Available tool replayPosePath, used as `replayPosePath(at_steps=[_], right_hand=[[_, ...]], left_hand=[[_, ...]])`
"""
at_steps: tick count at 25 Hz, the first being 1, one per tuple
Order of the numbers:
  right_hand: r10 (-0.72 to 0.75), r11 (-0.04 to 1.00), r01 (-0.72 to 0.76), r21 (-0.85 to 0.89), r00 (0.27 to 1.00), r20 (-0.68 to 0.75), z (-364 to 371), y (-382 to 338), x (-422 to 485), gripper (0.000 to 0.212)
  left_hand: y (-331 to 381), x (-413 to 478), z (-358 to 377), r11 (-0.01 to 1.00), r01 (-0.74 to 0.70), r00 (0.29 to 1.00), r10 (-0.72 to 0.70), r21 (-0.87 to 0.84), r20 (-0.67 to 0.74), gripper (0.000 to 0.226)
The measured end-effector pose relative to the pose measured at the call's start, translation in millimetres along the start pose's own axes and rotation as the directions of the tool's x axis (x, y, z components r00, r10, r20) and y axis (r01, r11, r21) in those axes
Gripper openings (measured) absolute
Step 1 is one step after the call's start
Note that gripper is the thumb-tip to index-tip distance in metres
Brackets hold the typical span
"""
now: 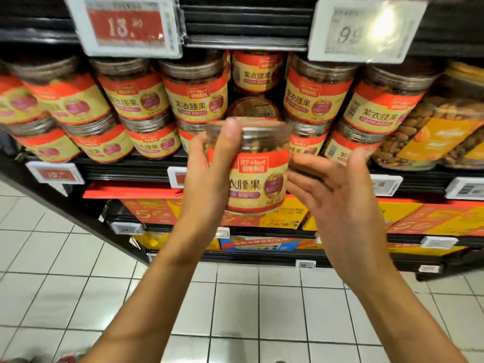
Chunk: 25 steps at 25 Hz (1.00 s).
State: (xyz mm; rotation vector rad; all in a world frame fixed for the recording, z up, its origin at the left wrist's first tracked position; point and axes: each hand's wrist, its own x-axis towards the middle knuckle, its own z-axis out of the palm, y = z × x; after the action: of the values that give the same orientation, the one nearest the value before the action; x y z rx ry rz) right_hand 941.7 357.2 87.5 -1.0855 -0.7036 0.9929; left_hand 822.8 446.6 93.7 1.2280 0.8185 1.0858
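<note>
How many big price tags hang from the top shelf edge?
2: a red price tag reading 13 at upper left, and a white price tag at upper right. Others may hang outside the view.

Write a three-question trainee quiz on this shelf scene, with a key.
1. True or false: the left hand grips the jar in front of the shelf.
2. The right hand is: A) spread open beside the jar; B) closed on a box; C) out of view.
3. Fill in: the top red price tag shows the whole number ___.

Key: 1 true; 2 A; 3 13.
</note>
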Motion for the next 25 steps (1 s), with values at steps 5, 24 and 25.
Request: replayPosePath(at_steps=[5,24,25], right_hand=[[-0.18,0.983,0.178,-0.053,0.983,-0.032,6.6,1.4,-1.7,0.036],[-0.273,0.874,0.247,-0.419,0.962,-0.002,4.8,19.8,85.1,0.035],[-0.261,0.876,0.229,-0.425,0.965,-0.019,3.4,19.3,86.9,0.038]], left_hand=[[5.1,4.3,7.6,0.947,-0.136,0.984,0.164,0.291,-0.074,0.047],[-35.1,35.2,6.6,0.918,-0.277,0.951,0.304,0.284,-0.058,0.038],[-35.5,34.4,7.1,0.918,-0.271,0.953,0.299,0.289,-0.056,0.039]])
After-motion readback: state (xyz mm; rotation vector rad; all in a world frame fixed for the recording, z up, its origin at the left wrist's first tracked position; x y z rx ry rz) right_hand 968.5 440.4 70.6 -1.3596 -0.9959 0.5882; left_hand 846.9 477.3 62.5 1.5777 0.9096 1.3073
